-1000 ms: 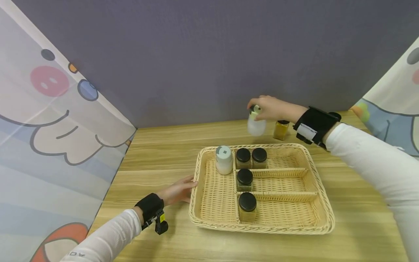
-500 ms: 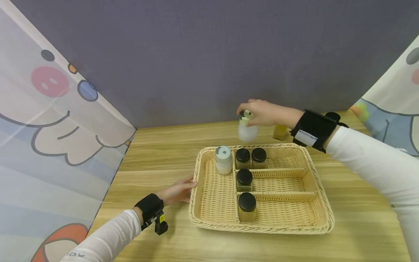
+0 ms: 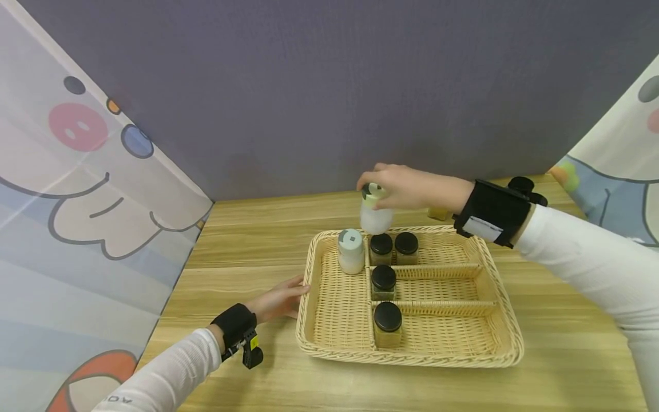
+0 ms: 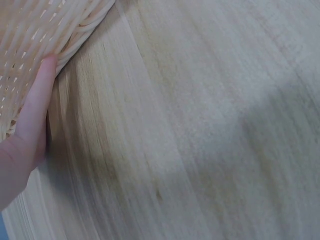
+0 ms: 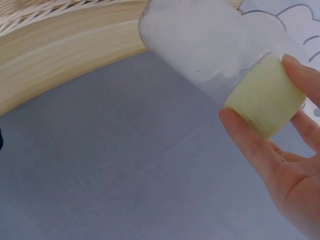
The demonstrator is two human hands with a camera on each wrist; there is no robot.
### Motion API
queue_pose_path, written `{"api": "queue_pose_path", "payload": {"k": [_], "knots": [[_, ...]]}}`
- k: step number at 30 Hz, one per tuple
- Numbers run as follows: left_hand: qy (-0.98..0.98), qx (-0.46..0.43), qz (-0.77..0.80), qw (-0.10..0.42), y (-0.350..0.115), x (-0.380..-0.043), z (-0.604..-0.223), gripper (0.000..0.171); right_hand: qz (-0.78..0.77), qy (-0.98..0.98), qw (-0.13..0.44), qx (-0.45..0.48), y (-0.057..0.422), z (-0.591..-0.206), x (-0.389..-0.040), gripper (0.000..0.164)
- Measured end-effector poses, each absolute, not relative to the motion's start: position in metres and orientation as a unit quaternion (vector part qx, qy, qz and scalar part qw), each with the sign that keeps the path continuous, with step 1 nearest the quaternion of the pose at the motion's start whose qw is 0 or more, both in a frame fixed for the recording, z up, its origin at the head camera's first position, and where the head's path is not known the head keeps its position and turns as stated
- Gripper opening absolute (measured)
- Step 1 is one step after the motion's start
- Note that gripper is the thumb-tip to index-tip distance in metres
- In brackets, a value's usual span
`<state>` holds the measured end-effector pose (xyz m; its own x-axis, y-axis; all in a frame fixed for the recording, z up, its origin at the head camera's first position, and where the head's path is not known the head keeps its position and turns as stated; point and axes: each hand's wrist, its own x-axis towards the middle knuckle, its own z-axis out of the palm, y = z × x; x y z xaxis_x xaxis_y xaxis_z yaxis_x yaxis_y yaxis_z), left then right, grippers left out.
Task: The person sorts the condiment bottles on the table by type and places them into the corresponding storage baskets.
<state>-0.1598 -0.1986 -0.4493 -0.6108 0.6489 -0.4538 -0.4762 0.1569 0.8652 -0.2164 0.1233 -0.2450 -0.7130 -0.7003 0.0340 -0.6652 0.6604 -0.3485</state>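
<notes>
My right hand (image 3: 401, 186) pinches a clear seasoning bottle of white powder (image 3: 376, 222) by its pale green cap (image 5: 267, 95). The bottle hangs just beyond the back rim of a divided wicker basket (image 3: 412, 360). My left hand (image 3: 280, 300) touches the basket's left side, one straight digit against the weave in the left wrist view; its other fingers are mostly hidden. In the basket's left compartment stands a similar bottle (image 3: 352, 257). Several black-lidded spice jars stand at the left ends of the right-hand compartments, among them a front jar (image 3: 388, 326) and a middle jar (image 3: 383, 283).
A yellow jar (image 3: 437, 214) on the wooden table (image 3: 247, 240) is mostly hidden behind my right forearm. A dark grey panel (image 3: 309, 103) rises at the table's back edge. Patterned curtains hang at left and right.
My right hand has carried the seasoning bottle leftward and toward the basket's back rim. The yellow jar has become mostly covered by my forearm. My left hand stays at the basket.
</notes>
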Motion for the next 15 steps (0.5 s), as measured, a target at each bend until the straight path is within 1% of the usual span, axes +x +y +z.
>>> {"api": "queue_pose_path", "payload": {"k": [7,15], "knots": [[0.629,0.064,0.643,0.433,-0.199,-0.159,-0.449,0.059,-0.174,0.902,0.050,-0.393,0.116,-0.239,-0.203,0.041],[0.629,0.062,0.643,0.432,-0.199,-0.159,-0.448,0.059,-0.183,0.896,0.080,-0.397,0.107,-0.237,-0.191,0.040]]}}
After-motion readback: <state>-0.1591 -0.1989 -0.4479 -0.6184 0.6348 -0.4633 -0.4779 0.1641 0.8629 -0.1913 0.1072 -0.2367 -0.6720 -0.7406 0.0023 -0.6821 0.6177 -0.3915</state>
